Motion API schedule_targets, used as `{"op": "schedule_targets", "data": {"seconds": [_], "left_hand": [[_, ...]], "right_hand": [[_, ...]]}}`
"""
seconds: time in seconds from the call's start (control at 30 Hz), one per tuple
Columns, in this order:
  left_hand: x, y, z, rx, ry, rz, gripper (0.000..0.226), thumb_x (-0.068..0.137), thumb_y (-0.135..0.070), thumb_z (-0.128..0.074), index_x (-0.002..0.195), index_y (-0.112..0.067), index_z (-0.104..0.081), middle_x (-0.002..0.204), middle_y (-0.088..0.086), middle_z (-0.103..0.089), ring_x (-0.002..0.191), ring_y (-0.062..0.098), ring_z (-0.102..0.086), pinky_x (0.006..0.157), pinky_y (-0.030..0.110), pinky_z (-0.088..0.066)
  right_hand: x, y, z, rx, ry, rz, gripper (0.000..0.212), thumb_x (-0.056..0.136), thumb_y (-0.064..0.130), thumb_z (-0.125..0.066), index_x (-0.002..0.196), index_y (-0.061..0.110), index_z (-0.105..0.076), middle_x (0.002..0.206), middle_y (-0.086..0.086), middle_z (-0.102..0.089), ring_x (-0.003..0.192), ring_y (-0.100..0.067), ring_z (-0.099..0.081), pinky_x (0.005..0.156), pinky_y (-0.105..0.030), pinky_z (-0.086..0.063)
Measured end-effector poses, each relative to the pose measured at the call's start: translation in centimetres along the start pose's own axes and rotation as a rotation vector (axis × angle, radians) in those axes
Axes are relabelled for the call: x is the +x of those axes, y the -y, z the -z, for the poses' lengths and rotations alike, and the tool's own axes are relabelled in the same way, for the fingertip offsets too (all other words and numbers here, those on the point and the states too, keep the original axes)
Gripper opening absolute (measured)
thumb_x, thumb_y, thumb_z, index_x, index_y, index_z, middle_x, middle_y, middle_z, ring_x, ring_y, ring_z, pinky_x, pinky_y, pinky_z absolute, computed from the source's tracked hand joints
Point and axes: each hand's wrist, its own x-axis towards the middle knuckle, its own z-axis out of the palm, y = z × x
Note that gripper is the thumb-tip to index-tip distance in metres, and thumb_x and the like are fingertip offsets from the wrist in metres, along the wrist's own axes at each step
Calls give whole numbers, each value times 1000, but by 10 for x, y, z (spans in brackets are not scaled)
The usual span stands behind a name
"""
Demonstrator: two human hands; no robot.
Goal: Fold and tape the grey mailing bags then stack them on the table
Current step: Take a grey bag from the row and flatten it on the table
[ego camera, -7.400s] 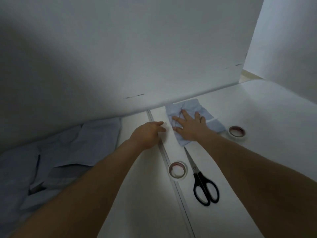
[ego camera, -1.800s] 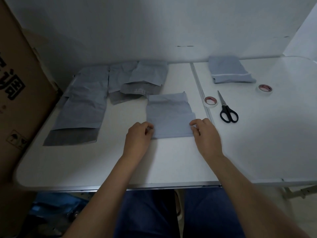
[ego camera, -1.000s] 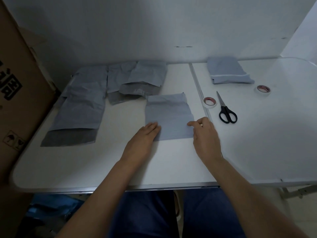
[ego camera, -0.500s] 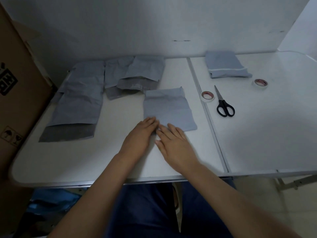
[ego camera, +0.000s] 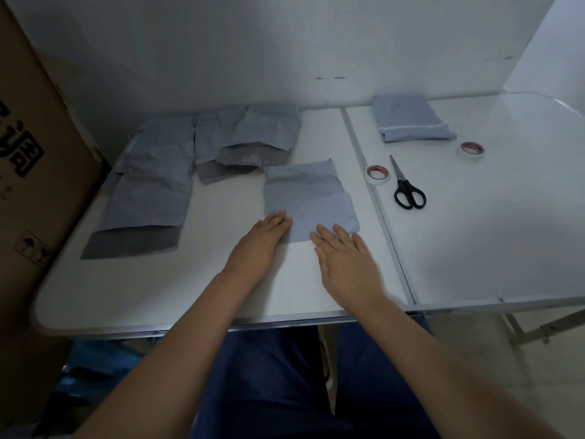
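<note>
A folded grey mailing bag (ego camera: 308,198) lies flat near the middle of the white table (ego camera: 190,280). My left hand (ego camera: 261,240) presses its near left corner with straight fingers. My right hand (ego camera: 345,261) lies flat on its near right edge, fingers straight and spread. A finished folded bag (ego camera: 408,122) sits at the back on the right half of the table. Several unfolded grey bags (ego camera: 155,182) lie at the back left. A tape roll (ego camera: 377,174) and black scissors (ego camera: 406,191) lie just right of the table seam.
A second tape roll (ego camera: 471,149) lies further right. A tall cardboard box (ego camera: 34,172) stands against the table's left edge. White walls close the back and right. My legs in blue trousers (ego camera: 269,375) are under the near edge.
My right hand has slid to the right along the bag's near edge, away from my left hand, which stays on the near left corner. The view has shifted slightly.
</note>
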Motion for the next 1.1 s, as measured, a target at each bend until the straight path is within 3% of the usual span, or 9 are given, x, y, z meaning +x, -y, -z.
{"op": "schedule_targets", "data": {"seconds": [0.17, 0.3, 0.6, 0.7, 0.8, 0.87, 0.97, 1.1], "left_hand": [[1, 1, 0, 4, -7, -9, 55, 99, 4, -27, 150, -18, -28, 159, 3, -17, 147, 17, -13, 116, 22, -4], [1, 3, -1, 1, -13, -27, 55, 98, 5, -28, 149, -17, -30, 158, 4, -19, 147, 18, -16, 117, 24, -6], [1, 3, -1, -6, -39, -29, 54, 99, 3, -29, 149, -18, -31, 158, 2, -20, 147, 16, -17, 118, 25, -8], [1, 3, -1, 0, -46, -32, 53, 100, 2, -30, 149, -18, -30, 158, 3, -20, 147, 18, -17, 118, 25, -8], [1, 2, 0, 19, -45, -37, 54, 99, 1, -31, 150, -17, -29, 159, 4, -19, 147, 18, -16, 116, 23, -7], [0, 1, 2, 21, -38, -29, 51, 101, -3, -30, 150, -18, -27, 159, 3, -18, 147, 17, -15, 116, 22, -5], [-2, -1, 4, 24, -19, -22, 49, 104, -11, -28, 151, -20, -24, 160, 0, -16, 147, 14, -12, 114, 20, -5], [-2, 0, 6, 48, -13, -28, 49, 104, -12, -27, 152, -21, -22, 160, -2, -14, 147, 14, -12, 117, 24, -6]], "right_hand": [[-6, -13, 5, -30, 22, -84, 69, 93, 41, 5, 149, 28, -34, 156, 13, -26, 147, -11, -15, 121, -39, -7], [-10, -28, 10, -38, 11, -153, 50, 103, 32, -12, 149, 28, -33, 157, 13, -25, 147, -11, -15, 121, -39, -5], [-17, -43, 24, -70, -2, -199, 46, 105, 27, -21, 148, 17, -34, 157, 2, -27, 147, -16, -19, 120, -38, -11], [-12, -30, 24, -8, -73, -191, 55, 103, 35, -16, 146, 10, -37, 157, -7, -27, 145, -21, -23, 120, -36, -13], [4, -7, 22, 44, -38, -32, 69, 95, 46, -5, 147, 12, -36, 157, -6, -27, 146, -22, -21, 120, -38, -13], [12, 7, 17, 1, 88, 70, 77, 89, 53, 1, 150, 16, -29, 159, -2, -23, 147, -23, -15, 120, -41, -8], [13, 12, 6, -71, 223, 84, 85, 85, 69, 5, 155, 22, -6, 162, 5, 1, 149, -23, 7, 120, -44, 4], [9, 11, 6, -108, 249, 72, 75, 91, 63, -5, 154, 24, 6, 161, 6, 13, 147, -26, 17, 119, -45, 9]]}}
